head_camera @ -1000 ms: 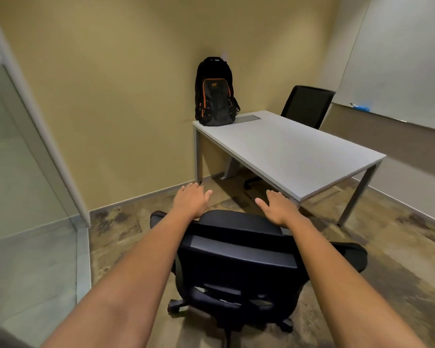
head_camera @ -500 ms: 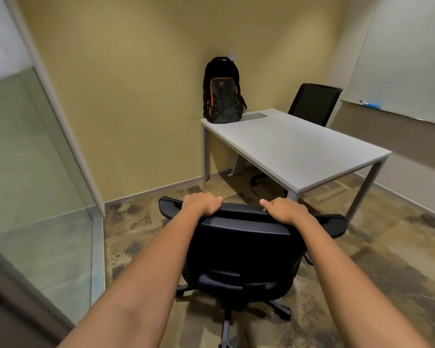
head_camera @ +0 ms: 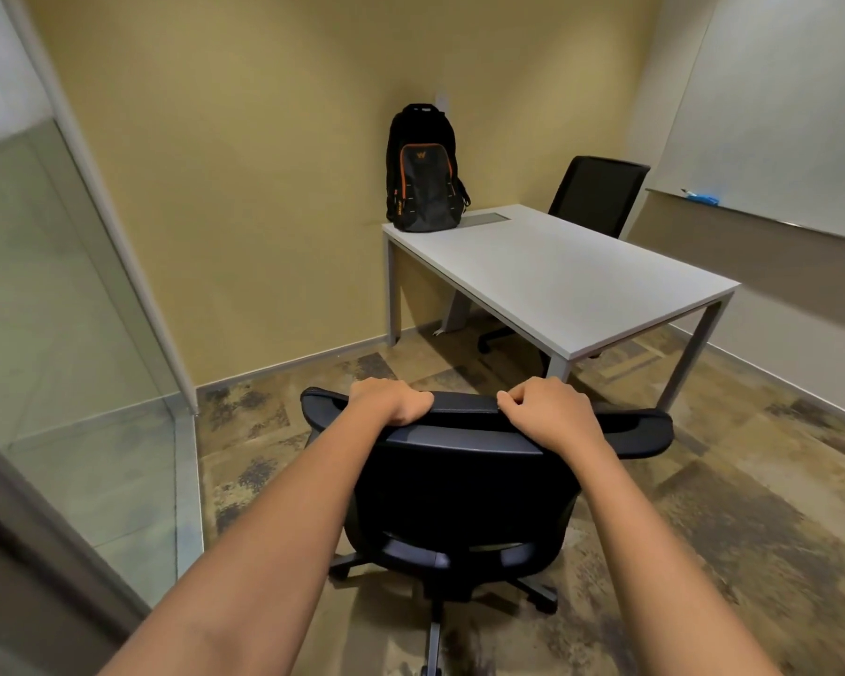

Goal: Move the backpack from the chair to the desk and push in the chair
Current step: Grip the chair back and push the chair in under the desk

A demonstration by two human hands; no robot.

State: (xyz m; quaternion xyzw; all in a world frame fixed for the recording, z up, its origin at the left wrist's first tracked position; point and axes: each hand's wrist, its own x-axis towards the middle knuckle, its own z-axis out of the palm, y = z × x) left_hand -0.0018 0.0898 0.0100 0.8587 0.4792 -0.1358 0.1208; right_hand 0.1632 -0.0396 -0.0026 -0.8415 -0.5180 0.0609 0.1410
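Since 1.0 s ago both hands went from resting flat to curled over backrest top; chair (head_camera: 464, 485) at 6 o'clock, well apart from desk (head_camera: 557, 280); left hand (head_camera: 391, 400), right hand (head_camera: 545, 407) gripping rim; backpack (head_camera: 423, 170) upright at desk's 11 o'clock corner; risk: casters veer, armrest strikes desk leg.

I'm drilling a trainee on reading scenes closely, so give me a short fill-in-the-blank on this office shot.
1. The backpack stands upright on the ____, at its far corner by the wall.
2. Both hands, left hand and right hand, grip the top of the near chair's ____.
3. The trim on the backpack is ____.
4. A second chair stands at the desk's ____ side.

Missing words: desk; backrest; orange; far
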